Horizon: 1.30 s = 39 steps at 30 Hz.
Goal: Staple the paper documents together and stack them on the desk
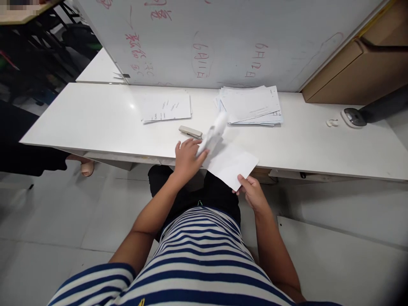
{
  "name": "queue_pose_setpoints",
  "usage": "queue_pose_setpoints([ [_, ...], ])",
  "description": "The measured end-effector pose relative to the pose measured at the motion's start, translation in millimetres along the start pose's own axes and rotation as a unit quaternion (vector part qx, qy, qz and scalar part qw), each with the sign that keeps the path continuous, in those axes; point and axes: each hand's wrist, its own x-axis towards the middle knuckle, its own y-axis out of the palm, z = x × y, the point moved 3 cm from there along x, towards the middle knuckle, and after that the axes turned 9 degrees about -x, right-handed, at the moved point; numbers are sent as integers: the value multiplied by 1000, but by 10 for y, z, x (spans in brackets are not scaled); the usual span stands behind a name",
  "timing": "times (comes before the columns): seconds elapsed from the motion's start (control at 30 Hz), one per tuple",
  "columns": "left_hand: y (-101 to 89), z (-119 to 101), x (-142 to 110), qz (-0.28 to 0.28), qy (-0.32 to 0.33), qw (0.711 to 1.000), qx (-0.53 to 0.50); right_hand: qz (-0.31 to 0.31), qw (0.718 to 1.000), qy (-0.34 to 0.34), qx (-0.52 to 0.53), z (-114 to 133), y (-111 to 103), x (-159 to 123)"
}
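My left hand (188, 160) pinches a curled, motion-blurred sheet of paper (214, 132) that stands up off the desk. Below it, my right hand (252, 193) grips the near corner of a flat white sheet (234, 163), thumb on top, over the desk's front edge. Whether the two pieces of paper are joined cannot be made out. Just beyond my left fingers lies a beige stapler (190, 131). A stack of papers (251, 104) rests farther back, and a smaller set of printed sheets (168, 107) lies to the left.
A whiteboard (229, 42) with red writing rises behind the white desk (95, 114). On the right are a brown cardboard box (338, 72), a dark and white device (353, 117) and a small white object (332, 123). Another person's foot (86, 168) shows at left.
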Motion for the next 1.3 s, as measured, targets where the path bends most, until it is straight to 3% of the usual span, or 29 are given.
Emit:
queue_pose_setpoints([
  [0.07, -92, 64, 16, -20, -12, 999, -25, 38, 999, -19, 6, 30, -37, -10],
  [0.13, -110, 55, -8, 2, 24, 999, -37, 35, 999, -28, -10, 34, -70, 1],
  [0.27, 63, -87, -149, 110, 135, 985, -14, 7, 999, -25, -44, 5, -42, 76],
  [0.37, 264, -177, -269, 174, 176, 969, 3, 4, 998, -7, -62, -3, 29, 128],
  [0.47, 383, -239, -354, 196, 201, 960, 2, 4, 998, -8, -61, 26, 80, 144],
  [0.6, 356, -311, -402, 197, 226, 953, -39, 15, 998, -19, -56, 85, 114, 121],
  [0.77, 275, -276, -315, 167, 175, 961, -130, 2, 998, -20, -55, 101, 107, 96],
  [0.9, 215, -119, -167, 62, 92, 970, -218, 3, 998, -21, -58, 81, 94, 82],
  [1.03, 143, 10, -105, -15, -22, 952, -305, -1, 998, -11, -57, 50, 74, 70],
  [1.2, 222, 27, -118, 25, -53, 921, -386, -25, 1000, 9, 10, 38, 90, 101],
  [1.3, 301, 35, -126, 66, -50, 923, -375, -33, 996, 23, 83, 83, 135, 115],
])
